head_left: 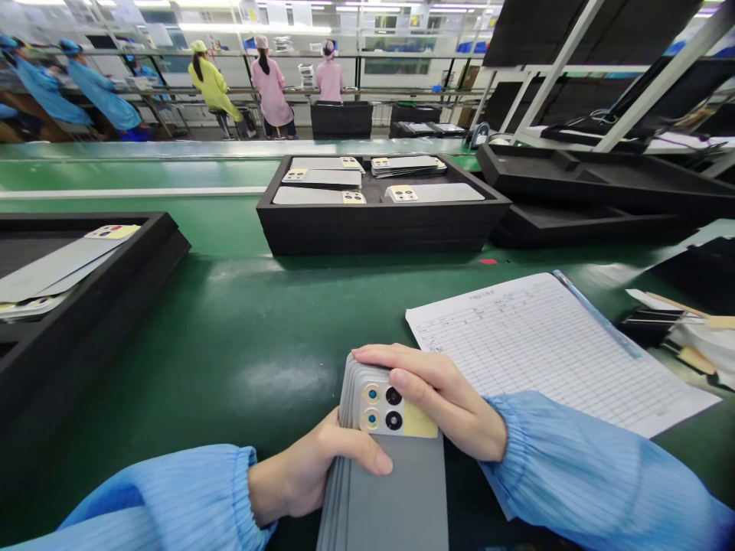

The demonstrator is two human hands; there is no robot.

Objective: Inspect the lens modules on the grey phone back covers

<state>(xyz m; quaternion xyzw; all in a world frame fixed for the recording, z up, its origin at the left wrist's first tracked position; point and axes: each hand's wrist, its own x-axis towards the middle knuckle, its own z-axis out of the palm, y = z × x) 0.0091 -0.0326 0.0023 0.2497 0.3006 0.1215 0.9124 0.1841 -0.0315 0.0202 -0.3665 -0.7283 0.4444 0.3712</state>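
A stack of grey phone back covers [390,490] stands on edge on the green bench in front of me. The front cover shows a camera module with yellow tape. My left hand [310,471] grips the stack's left side, thumb lying across the front cover. My right hand [442,398] is curled over the top edge of the stack, fingers pressed along it. Both arms wear blue sleeves.
A printed record sheet [551,344] lies to the right. A black foam tray [379,222] with more covers sits ahead, another black tray [86,306] at the left. Empty black trays [602,191] and tools [660,317] are at the right. People in coats work at far benches.
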